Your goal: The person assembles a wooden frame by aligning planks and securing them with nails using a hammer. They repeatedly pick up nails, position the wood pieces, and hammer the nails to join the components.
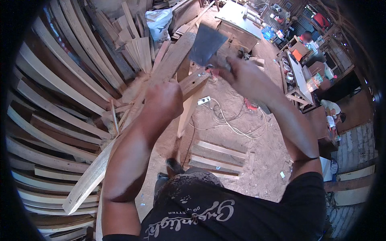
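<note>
My left hand point(164, 98) is closed round a short wooden piece point(194, 83), whose end with small dark holes sticks out past the fist. This piece lies across a long, rough plank bench point(173, 54). My right hand point(245, 76) is raised to the right of it, fingers curled and slightly blurred. From that hand a tool with a broad, dark, flat metal blade point(207, 45) points up and away; its grip is mostly hidden by the fingers. Something small and red point(212, 72) shows between the blade and the wooden piece.
Curved wooden slats point(60, 120) are stacked along the left. On the dirt floor lie a white power strip point(204, 100), tangled cords point(233, 128), a red tool point(250, 104) and wooden strips point(219, 150). A pale-topped table point(241, 18) stands far back; another person point(306, 37) is at the far right.
</note>
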Action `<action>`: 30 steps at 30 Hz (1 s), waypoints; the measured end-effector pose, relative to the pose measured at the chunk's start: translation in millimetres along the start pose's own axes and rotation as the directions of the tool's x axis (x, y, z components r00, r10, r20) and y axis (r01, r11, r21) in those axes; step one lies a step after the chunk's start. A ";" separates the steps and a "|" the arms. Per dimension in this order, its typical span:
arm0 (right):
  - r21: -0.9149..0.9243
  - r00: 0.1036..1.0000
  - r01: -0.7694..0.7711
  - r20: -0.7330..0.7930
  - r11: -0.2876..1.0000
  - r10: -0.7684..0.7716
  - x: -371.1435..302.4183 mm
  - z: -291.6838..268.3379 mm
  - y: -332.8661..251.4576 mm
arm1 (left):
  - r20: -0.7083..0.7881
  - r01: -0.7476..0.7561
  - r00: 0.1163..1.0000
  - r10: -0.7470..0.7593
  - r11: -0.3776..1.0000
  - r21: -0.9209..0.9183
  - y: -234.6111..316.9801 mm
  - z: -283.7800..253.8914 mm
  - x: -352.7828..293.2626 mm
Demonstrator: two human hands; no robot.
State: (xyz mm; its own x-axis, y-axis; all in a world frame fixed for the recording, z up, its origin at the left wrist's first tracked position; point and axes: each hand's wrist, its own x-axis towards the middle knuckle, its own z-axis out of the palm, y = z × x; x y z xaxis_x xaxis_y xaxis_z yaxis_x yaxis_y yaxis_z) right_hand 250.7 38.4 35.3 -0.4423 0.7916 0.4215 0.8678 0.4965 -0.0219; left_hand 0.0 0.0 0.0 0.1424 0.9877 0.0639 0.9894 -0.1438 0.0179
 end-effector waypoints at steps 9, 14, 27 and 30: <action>0.055 0.977 -0.090 0.200 0.994 0.077 -75.2 -9.4 15.5 | 0.164 0.069 0.986 -0.023 0.956 -0.286 62.6 56.1 -52.0; 0.126 0.982 -0.098 0.172 0.987 0.075 -63.6 -1.1 0.6 | 0.079 0.015 0.997 0.007 0.964 -0.266 40.8 59.6 -43.2; 0.161 0.963 -0.151 0.245 0.975 0.108 -78.2 16.8 -22.2 | 0.084 0.023 0.996 -0.007 0.980 -0.196 16.2 53.1 -69.4; 0.377 0.975 -0.223 0.071 0.899 0.212 -100.8 47.1 -17.7 | 0.103 0.051 0.994 -0.031 0.981 -0.190 -5.9 51.4 -93.6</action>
State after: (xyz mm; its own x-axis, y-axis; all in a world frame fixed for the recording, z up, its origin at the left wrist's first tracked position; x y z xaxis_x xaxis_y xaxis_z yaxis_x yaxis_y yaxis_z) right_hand 269.3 -33.4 -49.5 -0.2636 0.9022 0.3414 0.7934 0.4041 -0.4553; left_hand -17.8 -88.5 -57.4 0.1134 0.9927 -0.0403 0.9723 -0.1026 0.2099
